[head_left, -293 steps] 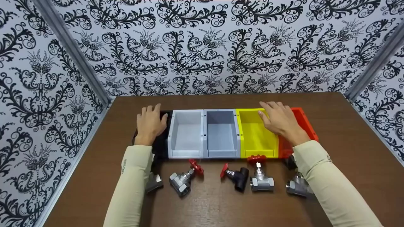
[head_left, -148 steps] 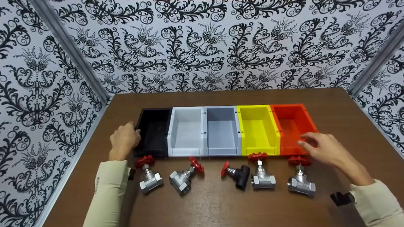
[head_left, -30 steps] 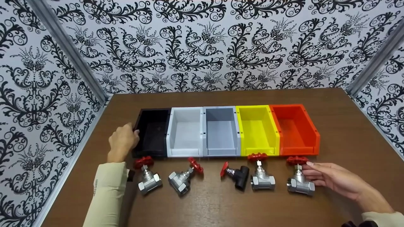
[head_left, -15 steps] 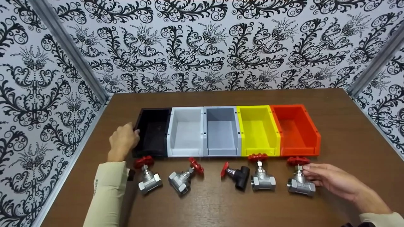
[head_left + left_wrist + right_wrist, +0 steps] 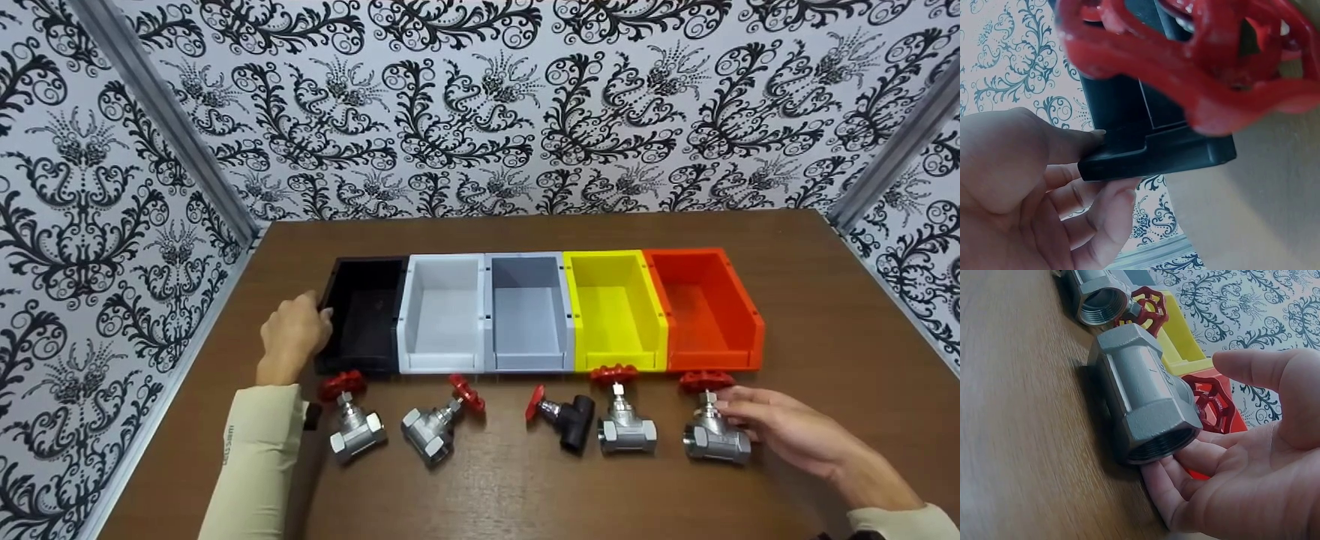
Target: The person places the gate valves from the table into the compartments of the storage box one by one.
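Note:
My left hand [image 5: 294,330] pinches the left side wall of the black bin [image 5: 1185,154]. Its thumb lies on the rim and the other fingers curl below, in the left wrist view. My right hand [image 5: 806,435] is at the rightmost steel valve [image 5: 716,441], which has a red handwheel. In the right wrist view its fingers [image 5: 1207,455] reach behind and under the valve's body, while the thumb stays extended apart from it. The valve lies on the table in front of the red bin [image 5: 712,360].
White [image 5: 442,364], grey [image 5: 529,362] and yellow bins [image 5: 619,361] stand between the black and red ones. In front lie two steel valves [image 5: 356,435] [image 5: 429,433] at left, a black-bodied valve [image 5: 576,424] and another steel valve [image 5: 627,433]. Patterned walls [image 5: 480,112] enclose the table.
My right hand came down from beside the red bin to the rightmost valve, and its thumb shifted from the handwheel toward the stem. The left hand moved earlier from above the black bin to its side.

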`<act>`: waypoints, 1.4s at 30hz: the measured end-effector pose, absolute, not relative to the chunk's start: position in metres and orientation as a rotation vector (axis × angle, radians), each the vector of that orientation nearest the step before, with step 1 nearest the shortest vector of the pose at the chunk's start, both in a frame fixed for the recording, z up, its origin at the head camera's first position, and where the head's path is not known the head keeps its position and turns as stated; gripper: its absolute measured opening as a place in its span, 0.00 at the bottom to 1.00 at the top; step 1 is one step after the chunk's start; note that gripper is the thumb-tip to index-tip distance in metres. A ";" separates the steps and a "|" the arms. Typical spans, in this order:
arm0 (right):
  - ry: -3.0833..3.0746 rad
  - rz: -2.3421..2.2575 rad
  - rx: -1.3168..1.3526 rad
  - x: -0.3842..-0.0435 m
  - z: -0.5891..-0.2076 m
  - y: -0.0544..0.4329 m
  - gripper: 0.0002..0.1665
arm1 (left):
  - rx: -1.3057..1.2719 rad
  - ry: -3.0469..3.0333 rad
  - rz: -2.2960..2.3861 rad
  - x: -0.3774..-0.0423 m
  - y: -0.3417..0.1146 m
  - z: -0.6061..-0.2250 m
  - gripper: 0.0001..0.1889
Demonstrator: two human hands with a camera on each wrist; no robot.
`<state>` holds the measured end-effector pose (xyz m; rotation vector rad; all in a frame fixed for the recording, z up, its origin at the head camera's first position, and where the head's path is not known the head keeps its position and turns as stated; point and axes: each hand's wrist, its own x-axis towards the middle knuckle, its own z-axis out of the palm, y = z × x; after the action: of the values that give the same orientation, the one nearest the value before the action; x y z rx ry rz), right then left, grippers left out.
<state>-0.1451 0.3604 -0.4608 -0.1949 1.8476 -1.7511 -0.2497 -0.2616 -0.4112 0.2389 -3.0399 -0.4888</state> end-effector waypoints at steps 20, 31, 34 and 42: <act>1.955 -1.640 -0.067 -0.148 -0.461 0.347 0.13 | 0.245 -3.048 -0.473 -0.250 -0.259 -0.409 0.19; 1.908 -1.667 0.001 -0.148 -0.460 0.343 0.10 | 0.277 -3.068 -0.487 -0.252 -0.258 -0.410 0.21; 1.889 -1.680 -0.031 -0.148 -0.460 0.343 0.09 | 0.274 -3.061 -0.484 -0.251 -0.259 -0.410 0.20; 1.906 -1.694 -0.012 -0.147 -0.460 0.340 0.08 | 0.270 -3.056 -0.488 -0.252 -0.258 -0.411 0.21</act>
<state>-0.1471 0.3401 -0.4595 -0.0122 1.9063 -1.6944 -0.2516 -0.2584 -0.4107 0.2699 -3.0557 -0.4875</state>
